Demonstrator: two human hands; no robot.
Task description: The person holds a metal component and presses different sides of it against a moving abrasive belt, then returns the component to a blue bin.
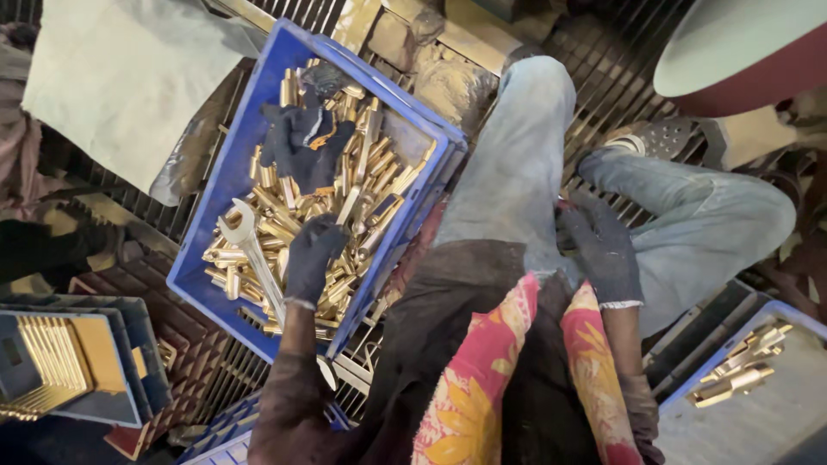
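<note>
Head view shows a blue crate (226, 164) seen from above, full of shiny gold metal parts (362, 185). The left hand (312, 257), in a dark glove, is set down on the gold parts near the front of the crate. Its fingers are curled down into the pile, but it cannot be told if a part is held. A big silver wrench (251, 254) is laid across the parts, just beside the left hand, with its open end pointed to the far side. A dark glove (303, 138) is laid on the parts at the back of the crate.

The right hand (603, 250), also gloved in dark cloth, is rested on the person's knee in pale blue jeans (525, 155). Its fingers are bent, and nothing can be seen in it. A flowered red and yellow cloth (482, 379) is hung over the lap.

At the right edge, a few more gold parts (741, 366) are kept in another blue tray (780, 312). At the left, flat gold pieces (43, 362) are stacked in a dark blue box (142, 362). A metal grate floor (620, 77) is seen under it all.
</note>
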